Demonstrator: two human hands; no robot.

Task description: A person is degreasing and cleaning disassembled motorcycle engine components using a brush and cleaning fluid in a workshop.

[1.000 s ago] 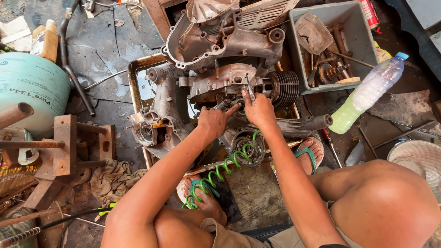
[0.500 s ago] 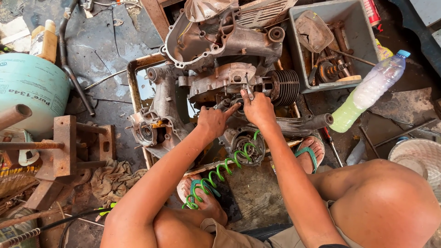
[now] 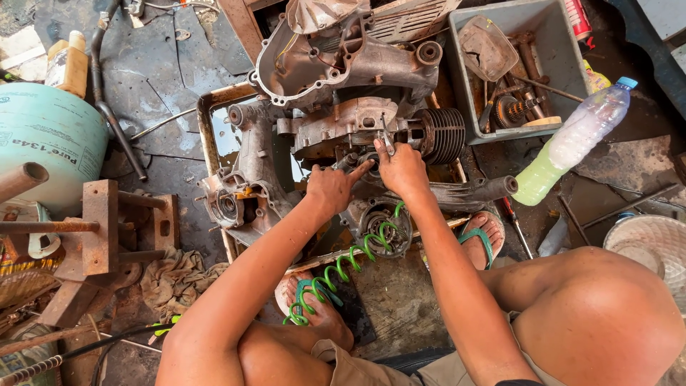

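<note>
One engine block (image 3: 343, 129) lies on the ground, its finned cylinder (image 3: 444, 134) pointing right. Two hands work at its near edge, close together but not touching. The right hand (image 3: 402, 169) is clamped on one slim metal tool (image 3: 386, 136) set upright against the casing. The left hand (image 3: 331, 189) rests on the casing, forefinger extended toward the tool; whether it grips anything cannot be told. One green coil spring (image 3: 343, 268) lies across the left foot. One grey bin (image 3: 511, 64) of parts and one plastic bottle (image 3: 572, 143) sit right.
</note>
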